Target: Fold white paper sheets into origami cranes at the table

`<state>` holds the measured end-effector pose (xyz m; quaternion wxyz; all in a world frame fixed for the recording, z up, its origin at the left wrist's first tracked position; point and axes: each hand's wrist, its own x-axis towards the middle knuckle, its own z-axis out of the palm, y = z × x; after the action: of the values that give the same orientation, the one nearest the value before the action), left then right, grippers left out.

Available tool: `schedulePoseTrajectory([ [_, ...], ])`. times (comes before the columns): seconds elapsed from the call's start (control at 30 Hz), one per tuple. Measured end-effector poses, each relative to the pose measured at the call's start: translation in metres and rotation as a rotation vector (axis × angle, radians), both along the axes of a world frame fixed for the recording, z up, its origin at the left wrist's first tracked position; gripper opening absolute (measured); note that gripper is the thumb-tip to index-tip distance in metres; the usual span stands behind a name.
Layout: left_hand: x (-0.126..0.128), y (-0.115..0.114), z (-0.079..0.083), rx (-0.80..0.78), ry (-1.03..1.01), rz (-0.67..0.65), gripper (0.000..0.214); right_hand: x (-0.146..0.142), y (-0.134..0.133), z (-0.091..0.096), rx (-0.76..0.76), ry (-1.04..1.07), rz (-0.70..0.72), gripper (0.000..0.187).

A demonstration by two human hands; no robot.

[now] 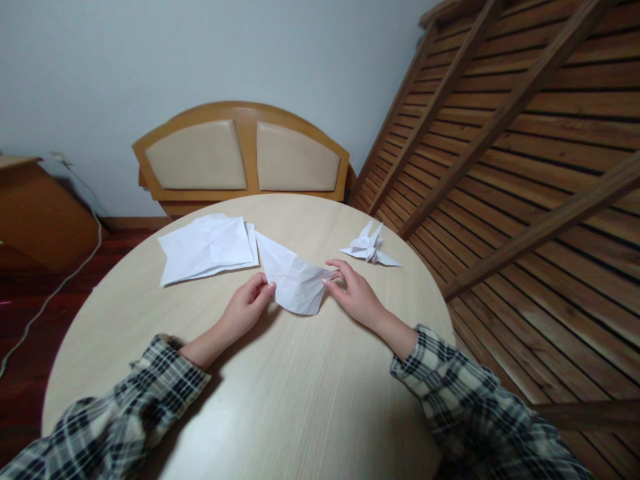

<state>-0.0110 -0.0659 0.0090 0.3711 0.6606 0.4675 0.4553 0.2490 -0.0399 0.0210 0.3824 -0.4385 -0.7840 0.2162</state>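
Between my two hands, a white sheet of paper (295, 279) with many creases is held just over the table, bent and slightly curled. My left hand (251, 298) pinches its lower left edge between thumb and fingers. At the sheet's right corner, my right hand (353, 293) grips it with thumb and forefinger. A folded white paper crane (369, 247) rests beyond my right hand. To the left of the creased sheet lies a stack of white paper (207, 250), its upper sheets wrinkled and unevenly aligned.
The round, pale wooden table (280, 400) carries everything. Behind it stands a wooden headboard (250, 157) with cream panels. A slatted wooden frame (500, 167) leans along the right side. On the left are a brown cabinet (45, 213) and a white cable (55, 293).
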Motion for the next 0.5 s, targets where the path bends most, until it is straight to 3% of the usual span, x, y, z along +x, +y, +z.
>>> schedulePoseTrajectory([
  [0.17, -0.0029, 0.0012, -0.0038, 0.02, 0.051, -0.058, 0.028, 0.0003, 0.0071, -0.0071, -0.131, 0.217, 0.008, 0.025],
  [0.37, -0.007, 0.0043, -0.0031, 0.117, 0.271, 0.079, 0.027, 0.0004, 0.0058, -0.0072, -0.107, 0.158, -0.015, 0.023],
  [0.5, -0.0102, 0.0065, -0.0045, 0.107, 0.366, 0.094, 0.034, 0.0001, 0.0034, -0.0038, -0.066, 0.104, -0.029, 0.023],
])
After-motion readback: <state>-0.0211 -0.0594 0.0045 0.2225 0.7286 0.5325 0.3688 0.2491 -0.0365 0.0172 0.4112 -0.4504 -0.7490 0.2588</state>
